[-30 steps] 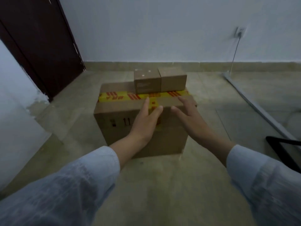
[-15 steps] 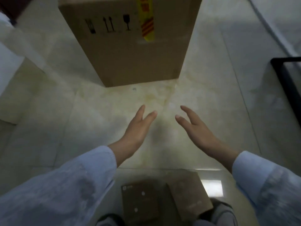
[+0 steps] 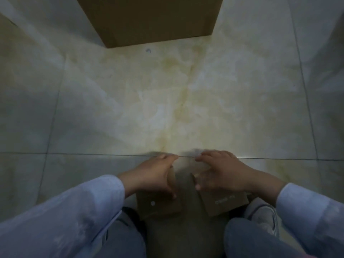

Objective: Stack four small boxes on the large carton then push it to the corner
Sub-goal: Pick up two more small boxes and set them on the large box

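Two small brown boxes lie on the floor between my knees. My left hand (image 3: pixel 154 174) curls over the far end of the left small box (image 3: pixel 160 206), fingers on its top and thumb along its right side. My right hand (image 3: pixel 218 173) clasps the right small box (image 3: pixel 226 201), which bears a pale printed label. Only the lower front face of the large carton (image 3: pixel 154 19) shows at the top edge; its top and whatever sits on it are out of view.
Glossy beige floor tiles (image 3: pixel 186 101) stretch between the carton and my hands. My knees in blue jeans (image 3: pixel 247 239) and a grey shoe (image 3: pixel 264 216) flank the small boxes at the bottom.
My view tilted from the carton down to the floor. Both hands left the carton's front, drew back toward me and closed over the two small boxes by my feet.
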A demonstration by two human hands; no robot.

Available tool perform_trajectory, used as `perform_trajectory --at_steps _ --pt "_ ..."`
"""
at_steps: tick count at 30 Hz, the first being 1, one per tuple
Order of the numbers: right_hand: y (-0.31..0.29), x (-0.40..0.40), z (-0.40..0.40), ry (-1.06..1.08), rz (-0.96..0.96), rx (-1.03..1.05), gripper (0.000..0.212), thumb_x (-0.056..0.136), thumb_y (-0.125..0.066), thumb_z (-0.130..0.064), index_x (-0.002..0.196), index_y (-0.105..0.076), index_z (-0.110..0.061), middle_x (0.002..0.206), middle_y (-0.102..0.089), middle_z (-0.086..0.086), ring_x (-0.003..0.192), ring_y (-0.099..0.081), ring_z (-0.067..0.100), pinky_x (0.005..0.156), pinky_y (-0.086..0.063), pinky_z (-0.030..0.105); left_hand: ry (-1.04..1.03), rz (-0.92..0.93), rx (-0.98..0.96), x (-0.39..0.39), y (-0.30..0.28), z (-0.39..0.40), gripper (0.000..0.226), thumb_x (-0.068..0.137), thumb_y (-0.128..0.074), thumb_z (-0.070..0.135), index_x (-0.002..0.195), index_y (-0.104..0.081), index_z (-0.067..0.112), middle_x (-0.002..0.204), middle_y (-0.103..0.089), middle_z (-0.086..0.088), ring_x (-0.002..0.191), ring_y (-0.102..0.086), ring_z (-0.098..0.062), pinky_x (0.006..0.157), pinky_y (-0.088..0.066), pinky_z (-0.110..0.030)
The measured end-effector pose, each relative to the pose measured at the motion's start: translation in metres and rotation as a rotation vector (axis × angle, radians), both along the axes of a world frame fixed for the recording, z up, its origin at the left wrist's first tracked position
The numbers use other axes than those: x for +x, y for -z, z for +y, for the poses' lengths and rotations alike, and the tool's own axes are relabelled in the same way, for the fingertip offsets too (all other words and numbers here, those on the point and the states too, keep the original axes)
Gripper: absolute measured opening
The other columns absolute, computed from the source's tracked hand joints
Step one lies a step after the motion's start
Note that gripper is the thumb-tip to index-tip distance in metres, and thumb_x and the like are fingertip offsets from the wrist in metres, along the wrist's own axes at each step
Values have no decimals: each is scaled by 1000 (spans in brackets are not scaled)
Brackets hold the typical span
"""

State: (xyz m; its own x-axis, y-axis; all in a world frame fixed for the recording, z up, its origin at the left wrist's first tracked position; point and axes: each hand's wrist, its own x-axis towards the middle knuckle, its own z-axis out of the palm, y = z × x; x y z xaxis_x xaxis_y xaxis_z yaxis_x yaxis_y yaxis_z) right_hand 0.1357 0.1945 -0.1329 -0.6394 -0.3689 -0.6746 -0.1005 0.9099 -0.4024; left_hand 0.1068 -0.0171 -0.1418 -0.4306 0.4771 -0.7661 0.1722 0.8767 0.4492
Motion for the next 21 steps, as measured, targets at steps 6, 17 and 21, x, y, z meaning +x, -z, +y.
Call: perform_trajectory --at_steps 6,17,21 --pt "3 -6 7 -221 -123 122 75 62 -74 -47 129 -45 -30 138 -40 -4 116 -47 24 93 -45 38 175 -13 -126 -4 8 -6 85 51 -82 50 120 -42 21 124 -46 -4 105 -45 -22 84 -41 -34" --pt "-1 -22 -3 -180 41 99 56 65 -68 -45 115 -53 -26 116 -61 2 105 -55 26 83 -48 37 202 34 0 2 7 2 71 64 -74 50 119 -37 27 123 -49 -4 106 -48 -23 83 -42 -37" --pt "-5 -33 -3 -106 87 70 56 66 -70 -45 116 -53 -25 115 -61 1 104 -53 24 84 -48 39 222 45 9 4 6 1 68 71 -68 50 124 -34 25 131 -47 -7 114 -45 -26 89 -40 -39"
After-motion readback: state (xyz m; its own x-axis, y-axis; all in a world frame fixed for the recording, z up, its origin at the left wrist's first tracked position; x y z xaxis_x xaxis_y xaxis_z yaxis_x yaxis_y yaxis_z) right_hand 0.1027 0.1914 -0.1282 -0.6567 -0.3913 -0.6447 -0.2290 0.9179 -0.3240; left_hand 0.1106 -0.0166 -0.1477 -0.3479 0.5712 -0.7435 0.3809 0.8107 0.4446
